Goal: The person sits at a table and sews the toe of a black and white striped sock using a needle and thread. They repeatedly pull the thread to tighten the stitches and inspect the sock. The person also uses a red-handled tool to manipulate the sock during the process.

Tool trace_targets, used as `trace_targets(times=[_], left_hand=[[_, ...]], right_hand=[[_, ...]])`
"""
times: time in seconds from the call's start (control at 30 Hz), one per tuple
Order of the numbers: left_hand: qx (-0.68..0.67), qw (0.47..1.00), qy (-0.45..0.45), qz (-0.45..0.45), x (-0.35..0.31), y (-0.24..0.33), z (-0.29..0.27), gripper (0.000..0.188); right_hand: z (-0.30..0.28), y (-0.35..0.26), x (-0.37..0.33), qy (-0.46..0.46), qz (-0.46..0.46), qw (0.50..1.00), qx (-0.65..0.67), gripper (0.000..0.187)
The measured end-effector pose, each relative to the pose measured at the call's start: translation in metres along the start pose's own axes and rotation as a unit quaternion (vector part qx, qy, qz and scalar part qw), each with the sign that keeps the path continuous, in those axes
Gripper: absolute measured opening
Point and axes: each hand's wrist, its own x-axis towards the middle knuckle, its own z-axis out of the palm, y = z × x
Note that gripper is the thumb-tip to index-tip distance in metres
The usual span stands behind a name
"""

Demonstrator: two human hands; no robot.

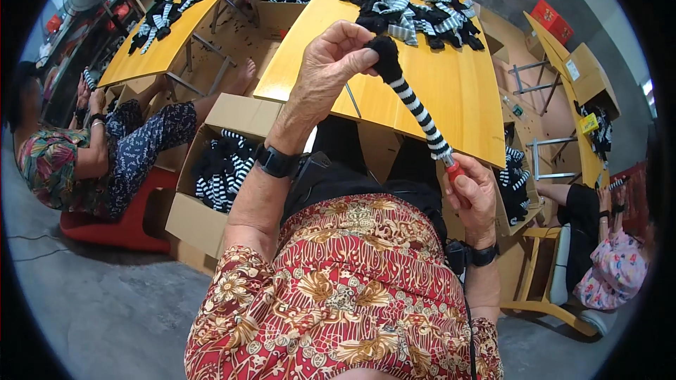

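A narrow knitted tube [420, 112], striped black and white with a fuzzy black end, stretches slantwise between my hands. My left hand [331, 63] pinches the black end between thumb and fingers, above the near part of the table. Lower and to the right, my right hand [473, 193] is closed round the red handle [453, 169] of a tool with a metal shaft. The shaft enters the lower, striped end of the tube; the rest of it is hidden inside, so its tip cannot be seen.
More striped knitted pieces lie heaped on the yellow table [303, 63]. A cardboard box [197, 222] of them stands at my left, another [517, 186] at my right. One person [77, 155] sits at left, another [612, 267] at right. A second table [144, 63] stands far left.
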Motion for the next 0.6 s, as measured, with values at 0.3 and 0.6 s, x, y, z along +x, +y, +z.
trace_targets(times=[0.3,0.6], left_hand=[[-0.079,0.996,0.032,-0.034,-0.005,-0.005,0.021,0.024],[-0.122,0.988,0.08,-0.058,-0.012,-0.008,0.038,0.016]], right_hand=[[-0.003,0.009,-0.008,0.029,-0.043,0.998,0.038,0.044],[0.012,0.006,-0.013,0.078,-0.112,0.986,-0.092,0.041]])
